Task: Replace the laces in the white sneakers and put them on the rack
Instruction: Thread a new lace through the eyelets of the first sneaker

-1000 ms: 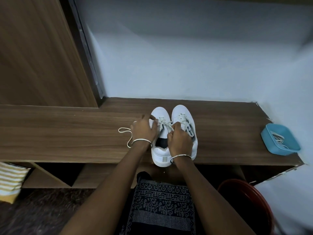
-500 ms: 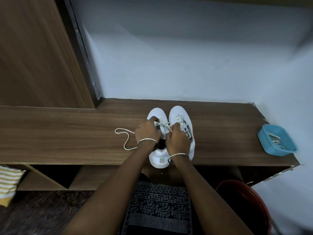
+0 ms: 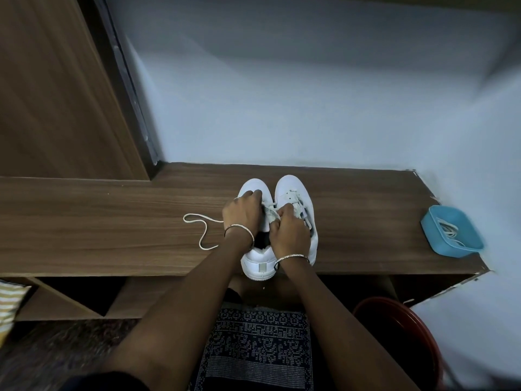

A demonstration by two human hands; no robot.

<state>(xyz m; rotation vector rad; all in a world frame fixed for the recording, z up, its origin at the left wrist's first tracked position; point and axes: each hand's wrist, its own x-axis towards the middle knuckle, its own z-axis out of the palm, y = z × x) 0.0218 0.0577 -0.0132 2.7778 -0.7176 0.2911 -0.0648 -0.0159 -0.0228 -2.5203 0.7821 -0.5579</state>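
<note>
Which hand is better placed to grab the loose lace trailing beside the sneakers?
Left. The loose lace trails out from under the left hand; the right hand is farther, pinching lace over the sneakers.

Wooden bench top (image 3: 112, 235), noted running along the wall. White sneakers (image 3: 293, 187) are set side by side at the middle, heels at the near edge, toes toward the far edge. A loose lace (image 3: 201, 230) is looped just left of them. A blue tray (image 3: 451, 244) is placed at the right end.

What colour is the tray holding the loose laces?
The tray is blue, clearest in the head view.
</note>
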